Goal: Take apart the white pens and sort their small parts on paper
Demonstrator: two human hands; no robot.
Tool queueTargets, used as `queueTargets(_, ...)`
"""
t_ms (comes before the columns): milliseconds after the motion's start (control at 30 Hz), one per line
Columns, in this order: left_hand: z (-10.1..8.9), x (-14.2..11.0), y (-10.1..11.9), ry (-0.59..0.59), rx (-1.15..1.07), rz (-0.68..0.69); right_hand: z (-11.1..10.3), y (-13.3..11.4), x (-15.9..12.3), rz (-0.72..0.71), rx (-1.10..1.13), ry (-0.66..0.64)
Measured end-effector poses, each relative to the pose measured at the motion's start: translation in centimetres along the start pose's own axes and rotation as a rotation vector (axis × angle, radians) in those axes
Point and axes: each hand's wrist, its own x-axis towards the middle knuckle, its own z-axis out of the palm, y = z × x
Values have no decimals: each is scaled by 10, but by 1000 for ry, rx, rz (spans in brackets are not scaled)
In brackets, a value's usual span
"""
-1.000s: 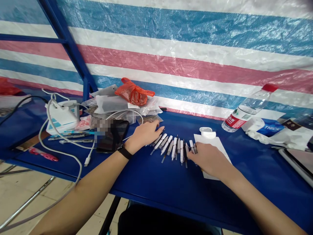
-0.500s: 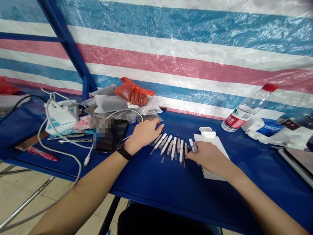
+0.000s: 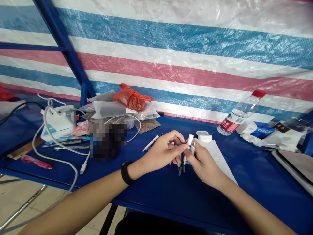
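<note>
Both my hands meet above the blue table, around a bundle of white and grey pens. My left hand, a black band on its wrist, is closed, its thumb and fingertips on the bundle's left side. My right hand grips the same bundle from the right. White and silver ends stick up between the fingers, and thin dark tips with clear ends hang below. Much of the bundle is hidden by my fingers. Left of my left hand, a few more pens lie on the table.
Behind my right hand lie white paper and an open white case. A water bottle and tissue pack stand farther right. Plastic bags, a blurred dark object and a white cable occupy the left.
The pens were spread in a fan, with my hands at its two ends. My hands have come together, and most of the pens are now bunched between them.
</note>
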Motion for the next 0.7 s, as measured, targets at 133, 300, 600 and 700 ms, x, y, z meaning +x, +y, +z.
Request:
queueTargets(133,0,1,4,2,-91,-89,3,4,-2,54,-61,28)
queueTargets(300,-1,0,10,15,-75,-53,2,0,-4,-10,-107,24)
queueTargets(600,-31,8,25,580,-56,336,-1,-3,-8,-84,-257,-99)
queueTargets(700,-27,8,24,565,-79,326,3,0,-7,-103,-304,-131)
